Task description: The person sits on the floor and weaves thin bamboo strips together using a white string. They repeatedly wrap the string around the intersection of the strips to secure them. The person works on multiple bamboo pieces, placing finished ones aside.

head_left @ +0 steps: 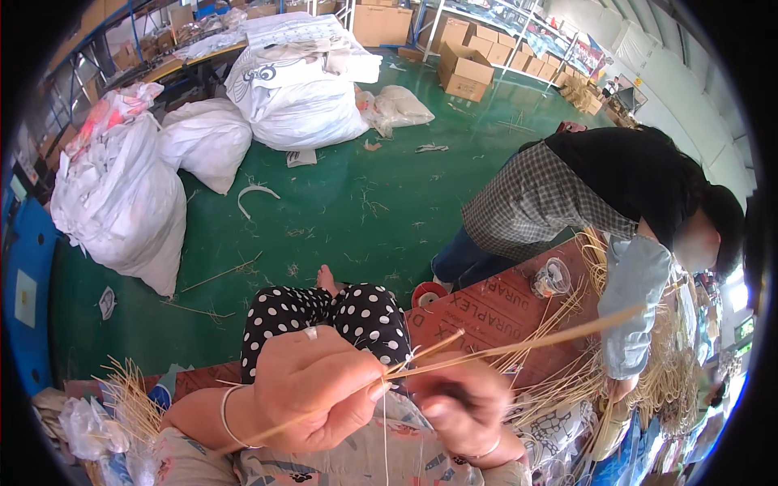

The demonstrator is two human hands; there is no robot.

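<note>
My left hand (318, 393) is closed in a pinch on crossed strips of tan cane in front of my lap. One long cane strip (559, 338) runs out to the right, and a short piece (439, 343) sticks up beside it. A thin white string (386, 441) hangs from the crossing, close to my left fingertips. My right hand (463, 405) is just right of the crossing, fingers curled and smeared by motion. Whether it holds the string or a strip cannot be made out.
At right a person (567, 178) in a checked apron bends over cane bundles (673, 381). A reddish board (478, 312) carries a clear tub (551, 278) and a red container (428, 295). White sacks (121, 194) stand on the green floor at left; more cane strips (134, 401) lie by my left elbow.
</note>
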